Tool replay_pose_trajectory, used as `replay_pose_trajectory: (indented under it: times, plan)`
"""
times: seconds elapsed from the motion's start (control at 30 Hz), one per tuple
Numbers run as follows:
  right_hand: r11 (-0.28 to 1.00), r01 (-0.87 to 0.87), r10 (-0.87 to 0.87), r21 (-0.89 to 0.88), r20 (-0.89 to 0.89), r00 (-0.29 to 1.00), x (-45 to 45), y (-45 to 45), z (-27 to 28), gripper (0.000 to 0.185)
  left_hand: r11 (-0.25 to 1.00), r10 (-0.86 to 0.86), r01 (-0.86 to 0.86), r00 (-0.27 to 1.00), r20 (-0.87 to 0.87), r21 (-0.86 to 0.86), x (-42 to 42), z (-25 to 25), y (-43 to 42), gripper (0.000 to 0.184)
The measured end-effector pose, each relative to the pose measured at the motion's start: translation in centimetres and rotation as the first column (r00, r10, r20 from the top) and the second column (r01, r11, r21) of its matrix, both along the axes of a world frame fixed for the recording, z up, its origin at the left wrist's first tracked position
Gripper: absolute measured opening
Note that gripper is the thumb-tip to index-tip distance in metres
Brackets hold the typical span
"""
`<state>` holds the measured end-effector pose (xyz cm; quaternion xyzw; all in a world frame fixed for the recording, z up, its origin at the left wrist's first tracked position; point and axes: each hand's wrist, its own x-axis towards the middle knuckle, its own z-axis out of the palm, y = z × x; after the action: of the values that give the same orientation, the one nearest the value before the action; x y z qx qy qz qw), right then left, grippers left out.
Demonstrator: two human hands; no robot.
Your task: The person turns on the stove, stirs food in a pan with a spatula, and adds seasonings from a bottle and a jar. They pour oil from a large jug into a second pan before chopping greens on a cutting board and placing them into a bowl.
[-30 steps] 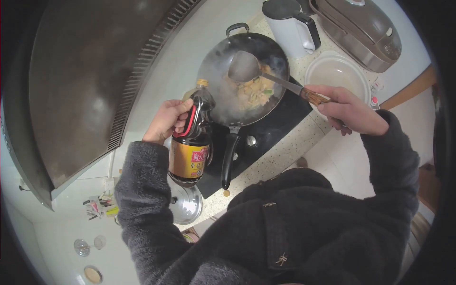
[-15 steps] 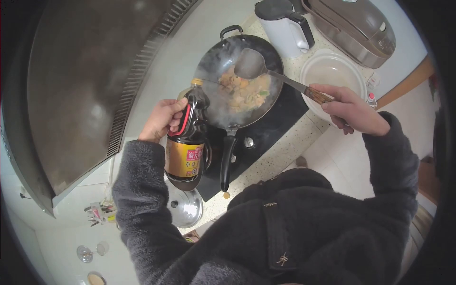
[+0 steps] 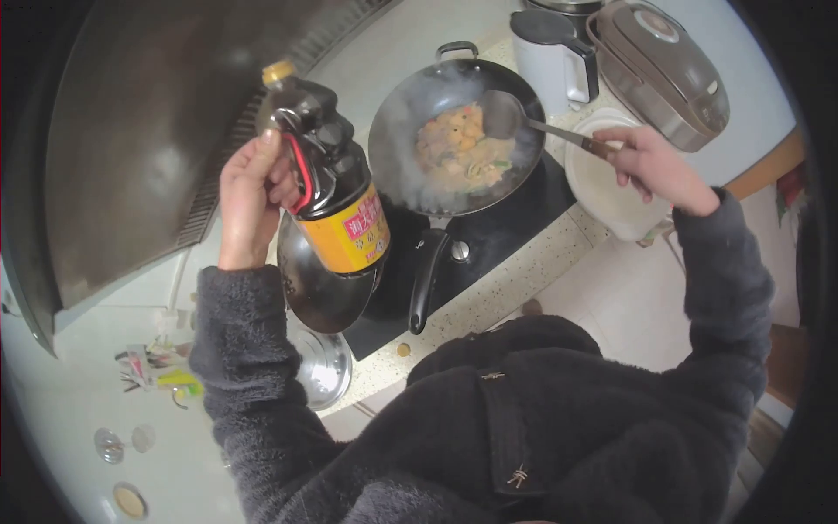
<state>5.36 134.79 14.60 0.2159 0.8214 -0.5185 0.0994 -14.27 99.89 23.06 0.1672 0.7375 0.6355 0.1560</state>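
Note:
My left hand (image 3: 253,179) is closed round the red-trimmed handle of a large soy sauce bottle (image 3: 345,229), full of dark liquid, with a yellow label and yellow top. It is raised to the left of the wok (image 3: 393,183). Steam rises from the wok, where a stew-like mix of food (image 3: 463,162) with orange and green pieces lies in brownish liquid. In my right hand (image 3: 650,166) is the wooden handle of a spatula (image 3: 504,115), whose dark blade rests at the right side of the food.
A second dark pan (image 3: 323,301) sits behind the bottle, beside a glass lid (image 3: 323,367). Past the wok stand a white kettle (image 3: 546,65) and a brown rice cooker (image 3: 659,74). A white basin (image 3: 602,188) is under my right forearm. The range hood (image 3: 157,131) overhangs the left.
The soy sauce bottle has moved up and left, away from the wok, and no longer tips toward it. The spatula blade has shifted right within the wok. The view has shifted slightly.

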Motion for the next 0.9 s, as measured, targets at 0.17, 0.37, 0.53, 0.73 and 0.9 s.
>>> replay_pose_trajectory:
  times: [0.17, 0.37, 0.53, 0.73, 0.9]
  plan:
    - [0.911, -0.202, 0.132, 0.358, 0.210, 0.969, -5.5, 0.3, 5.7, 0.023, 0.969, 0.128, -0.112, 0.990, -0.062, 0.220, 2.4, 0.6, -6.5, 0.021]
    - [0.673, -0.635, 0.226, 0.378, 0.713, 0.664, -13.3, -5.6, 7.8, 0.041, 0.952, 0.208, -0.155, 0.960, -0.185, 0.263, 6.1, 0.4, -16.3, 0.025]
    - [0.758, -0.530, 0.288, 0.380, 0.534, 0.795, -16.1, -9.8, 3.0, 0.016, 0.927, 0.306, -0.237, 0.926, -0.220, 0.291, 7.7, -1.2, -25.5, 0.028]
    - [0.851, -0.389, 0.170, 0.353, 0.516, 0.840, -14.1, -12.7, 8.6, 0.031, 0.913, 0.404, -0.339, 0.834, -0.377, 0.227, 8.1, -1.6, -34.5, 0.027]
    - [0.914, -0.378, 0.177, 0.146, 0.695, 0.697, -12.7, -17.0, 9.7, 0.033, 0.876, 0.482, -0.422, 0.785, -0.390, 0.234, 7.5, -2.2, -38.6, 0.027]
